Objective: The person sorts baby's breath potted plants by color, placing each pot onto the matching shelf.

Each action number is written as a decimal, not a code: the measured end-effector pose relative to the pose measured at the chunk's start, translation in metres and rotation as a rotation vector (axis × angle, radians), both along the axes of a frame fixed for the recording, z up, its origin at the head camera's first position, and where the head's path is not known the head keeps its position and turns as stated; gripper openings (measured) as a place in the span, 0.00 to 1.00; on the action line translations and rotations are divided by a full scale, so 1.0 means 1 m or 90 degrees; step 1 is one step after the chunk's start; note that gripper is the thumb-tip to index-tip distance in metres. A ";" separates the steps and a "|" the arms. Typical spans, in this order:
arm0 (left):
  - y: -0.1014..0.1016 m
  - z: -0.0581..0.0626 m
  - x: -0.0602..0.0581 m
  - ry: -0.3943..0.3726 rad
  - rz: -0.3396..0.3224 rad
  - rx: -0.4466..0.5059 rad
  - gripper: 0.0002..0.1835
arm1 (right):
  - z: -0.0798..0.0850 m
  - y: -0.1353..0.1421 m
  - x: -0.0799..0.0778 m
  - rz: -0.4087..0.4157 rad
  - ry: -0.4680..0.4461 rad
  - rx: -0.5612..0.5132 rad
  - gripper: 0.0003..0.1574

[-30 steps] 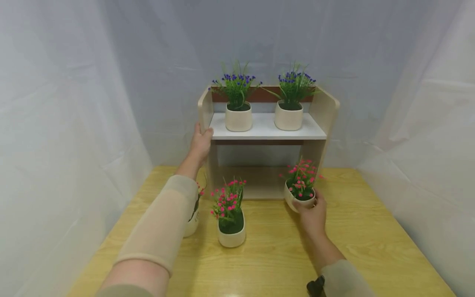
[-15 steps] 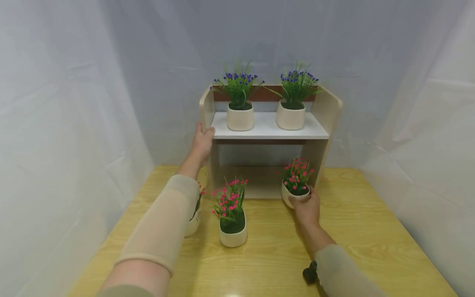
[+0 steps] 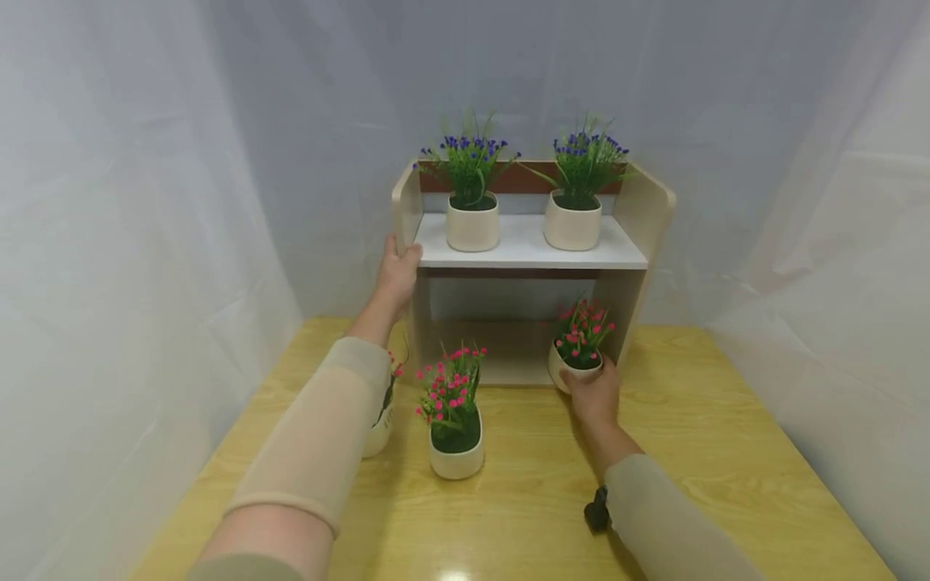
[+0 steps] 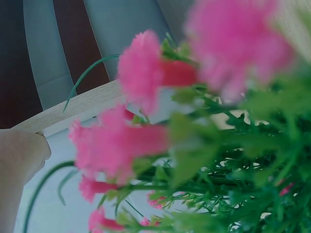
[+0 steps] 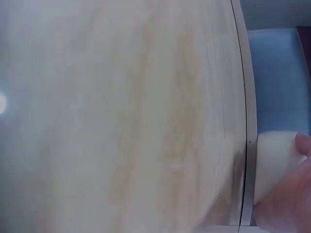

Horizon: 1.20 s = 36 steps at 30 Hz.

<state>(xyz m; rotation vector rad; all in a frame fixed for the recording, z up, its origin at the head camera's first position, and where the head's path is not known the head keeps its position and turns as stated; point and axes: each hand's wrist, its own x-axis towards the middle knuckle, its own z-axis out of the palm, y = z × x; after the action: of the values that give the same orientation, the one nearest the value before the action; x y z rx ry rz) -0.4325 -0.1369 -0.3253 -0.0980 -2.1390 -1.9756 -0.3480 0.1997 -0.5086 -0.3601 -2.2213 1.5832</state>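
At the shelf's left side panel (image 3: 407, 202), my left hand (image 3: 395, 278) grips the edge, thumb in front. My right hand (image 3: 597, 394) pinches the rim of a white pot of pink artificial flowers (image 3: 580, 335), at the right end of the lower level, over its front edge. In the right wrist view the pot's white wall (image 5: 277, 165) shows beside the hand. A second pink-flowered pot (image 3: 456, 462) stands on the table in front of the shelf. A third pot (image 3: 378, 436) is partly hidden behind my left forearm. Pink blooms (image 4: 141, 141) fill much of the left wrist view.
Two white pots with blue-purple flowers, one left (image 3: 472, 226) and one right (image 3: 572, 223), stand on the white upper board (image 3: 521, 242). The shelf sits at the back of the wooden table (image 3: 523, 508). Pale curtains (image 3: 145, 242) hang around the sides and back.
My right hand has carried its pink-flowered pot slightly left and forward onto the shelf's lower front edge. The left hand keeps its grip on the side panel.
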 end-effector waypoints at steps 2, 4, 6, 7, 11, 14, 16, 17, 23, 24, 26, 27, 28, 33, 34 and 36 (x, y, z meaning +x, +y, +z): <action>0.000 0.001 0.001 0.001 0.002 0.001 0.32 | 0.002 -0.001 -0.002 0.001 -0.005 0.001 0.53; 0.000 0.002 0.001 0.004 0.001 0.005 0.31 | 0.004 -0.002 -0.005 -0.001 -0.011 0.003 0.54; 0.000 0.003 0.001 0.007 0.000 0.010 0.32 | 0.005 -0.003 -0.008 -0.007 -0.020 0.010 0.54; 0.000 0.003 0.002 0.007 0.000 0.010 0.32 | 0.005 -0.003 -0.010 -0.009 -0.025 0.016 0.55; -0.001 0.004 0.002 0.007 0.004 0.009 0.32 | 0.004 -0.003 -0.018 -0.022 -0.044 0.040 0.56; -0.001 0.004 0.002 0.008 0.003 0.011 0.33 | 0.001 -0.003 -0.024 -0.028 -0.046 0.050 0.57; -0.002 0.005 0.003 0.008 0.001 0.011 0.34 | 0.000 -0.004 -0.027 -0.031 -0.045 0.057 0.56; -0.002 0.005 0.004 0.008 -0.001 0.012 0.34 | 0.000 -0.004 -0.028 -0.032 -0.044 0.062 0.56; -0.003 0.006 0.004 0.010 -0.003 0.007 0.35 | 0.001 -0.006 -0.036 -0.046 -0.029 0.074 0.52; -0.003 0.006 0.003 0.009 -0.003 0.007 0.35 | 0.000 -0.006 -0.039 -0.048 -0.026 0.070 0.51; -0.002 0.007 0.002 0.006 -0.003 0.008 0.36 | 0.000 -0.005 -0.042 -0.051 -0.016 0.062 0.50; -0.001 0.007 0.002 0.006 -0.005 0.009 0.36 | 0.000 -0.004 -0.044 -0.052 -0.017 0.062 0.50; -0.001 0.007 0.002 0.004 -0.004 0.010 0.37 | -0.001 -0.002 -0.046 -0.052 -0.017 0.062 0.51; 0.000 0.006 0.003 -0.010 0.001 0.010 0.37 | -0.004 0.002 -0.050 -0.038 -0.044 0.064 0.57; 0.000 0.006 0.004 -0.014 0.002 0.009 0.37 | -0.004 0.002 -0.050 -0.036 -0.052 0.065 0.59; 0.000 0.005 0.006 -0.018 0.006 0.007 0.37 | -0.004 0.002 -0.050 -0.029 -0.064 0.063 0.61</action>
<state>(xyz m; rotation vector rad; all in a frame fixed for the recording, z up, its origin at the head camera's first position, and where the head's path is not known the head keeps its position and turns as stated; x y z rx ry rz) -0.4268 -0.1365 -0.3208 -0.0581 -2.1425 -1.9950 -0.3978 0.2013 -0.5129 -0.4684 -2.3382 1.4557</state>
